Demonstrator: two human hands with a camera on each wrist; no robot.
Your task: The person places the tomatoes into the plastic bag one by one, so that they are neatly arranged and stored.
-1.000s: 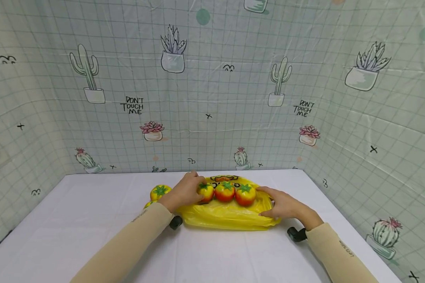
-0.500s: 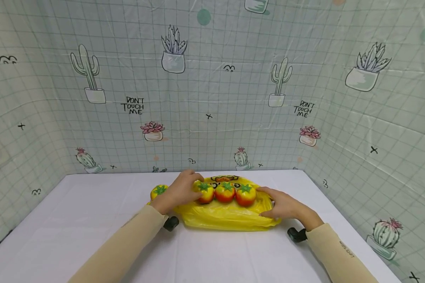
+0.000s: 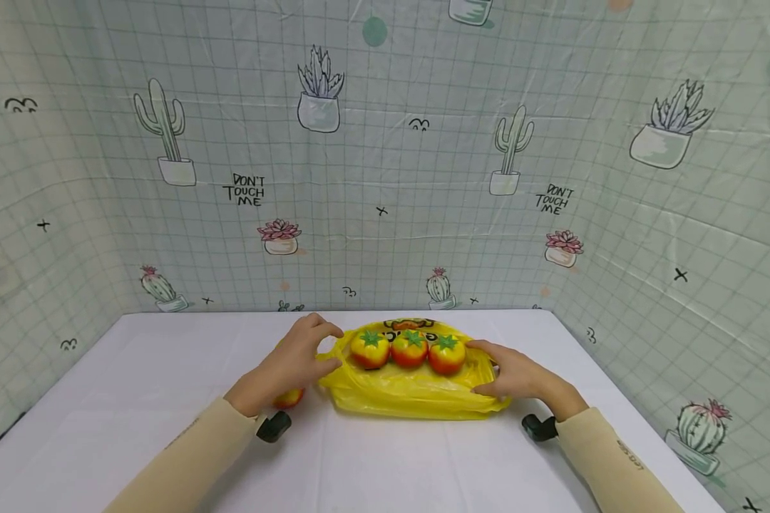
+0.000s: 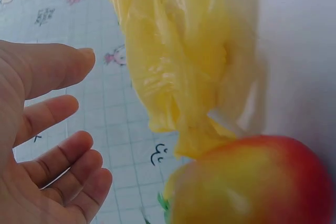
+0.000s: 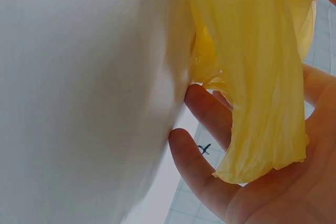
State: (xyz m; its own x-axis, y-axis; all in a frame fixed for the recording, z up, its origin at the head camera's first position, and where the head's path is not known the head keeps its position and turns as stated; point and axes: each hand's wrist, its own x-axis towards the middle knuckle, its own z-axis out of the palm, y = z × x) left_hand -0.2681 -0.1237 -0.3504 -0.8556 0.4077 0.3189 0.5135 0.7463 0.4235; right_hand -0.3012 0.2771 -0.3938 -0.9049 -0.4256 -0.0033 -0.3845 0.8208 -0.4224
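Observation:
Three red-and-yellow tomatoes with green star-shaped tops, the middle one (image 3: pixel 409 349) among them, sit in a row at a yellow plastic bag (image 3: pixel 398 399). Whether they lie inside the bag or on it, I cannot tell. My left hand (image 3: pixel 289 363) is just left of the bag, thumb and fingers spread, holding nothing; the left wrist view shows a gap between it and the bag. Below that wrist, another tomato (image 3: pixel 289 397) is partly hidden. My right hand (image 3: pixel 520 372) holds the bag's right end, thumb in front and fingers behind, with loose plastic (image 5: pixel 262 103) across its palm.
A white-covered table (image 3: pixel 398 470) carries everything. Grid-patterned cloth (image 3: pixel 372 157) with cactus prints stands behind it and at both sides. In the left wrist view, a green leafy top (image 4: pixel 164 203) peeks out behind the near tomato (image 4: pixel 257 182).
My left hand has let go of the leftmost tomato in the row and drawn back to the left, after that tomato shifted slightly left. My right hand has stayed in place.

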